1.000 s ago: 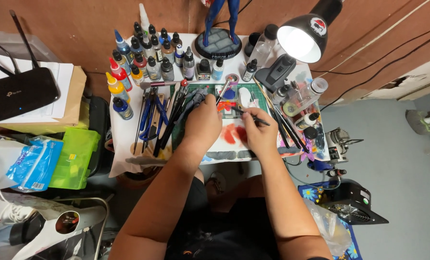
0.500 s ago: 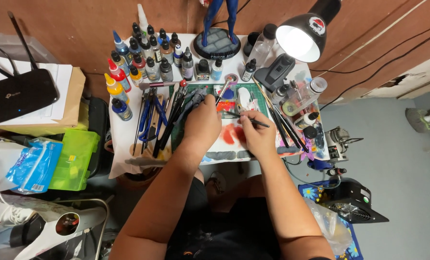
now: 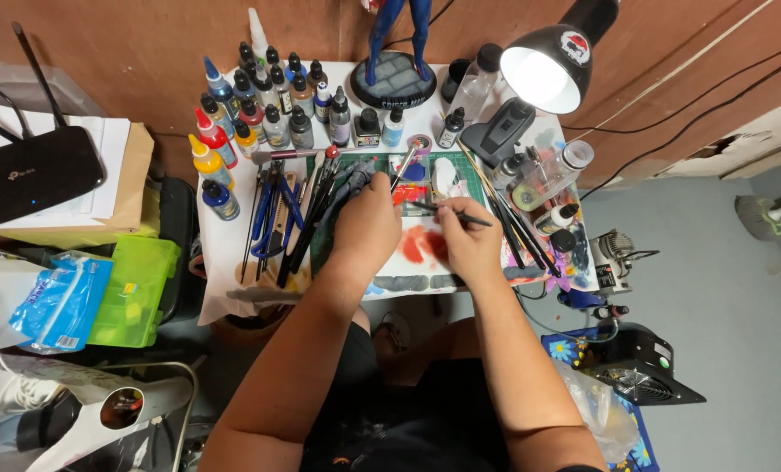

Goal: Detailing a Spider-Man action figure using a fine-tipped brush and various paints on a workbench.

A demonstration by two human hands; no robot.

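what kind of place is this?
Likely a home hobby desk for painting miniatures: rows of small paint bottles, a figure on a round base under a desk lamp, and the right hand holding a fine brush over a paint-smeared sheet.

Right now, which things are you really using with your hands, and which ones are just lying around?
In use:
right hand holding a thin paintbrush
left hand holding a small piece, mostly hidden
paint-smeared sheet
lit desk lamp

Lying about:
paint bottles
blue-handled tools
black router
green plastic box
blue figure on its round base
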